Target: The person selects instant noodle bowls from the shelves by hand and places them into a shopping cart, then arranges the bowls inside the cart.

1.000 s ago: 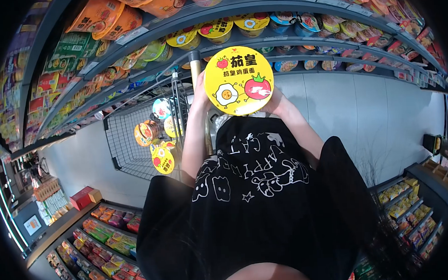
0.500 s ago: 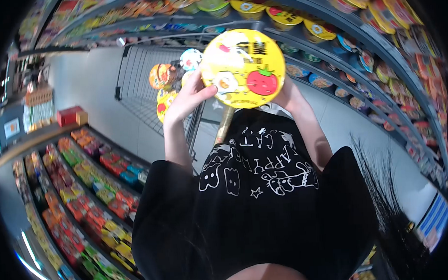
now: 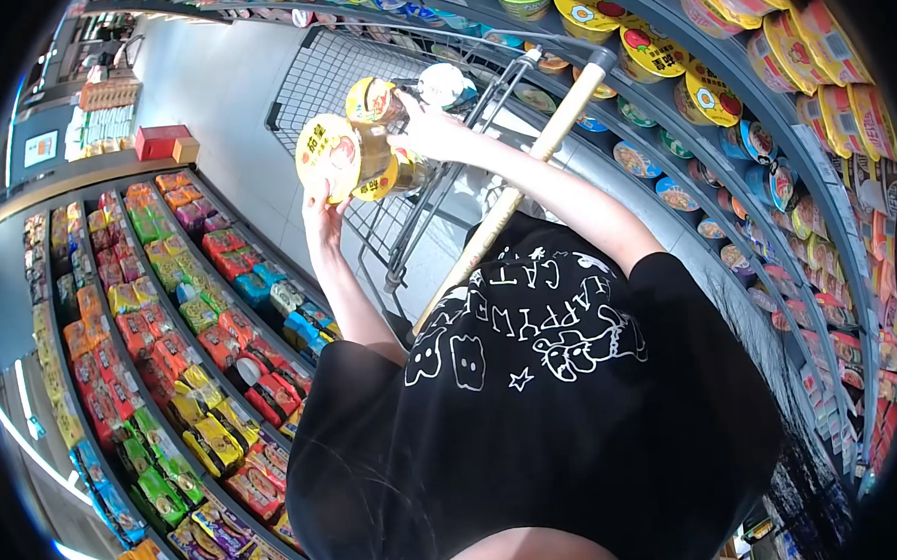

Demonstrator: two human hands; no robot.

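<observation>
From afar, I see my left hand pinching the yellow cup by its edge, at the cart, near eleven o'clock. My right hand is spread by the orange cup; I cannot tell if they touch.

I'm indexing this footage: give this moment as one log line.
left hand: holds yellow-lidded noodle cup | right hand: beside orange-lidded cup | place: at wire shopping cart | around: stocked shelves on both sides

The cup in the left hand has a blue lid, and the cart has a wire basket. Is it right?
Not blue: in the head view, the cup in the left hand has a yellow lid. The cart has a wire basket.
</observation>
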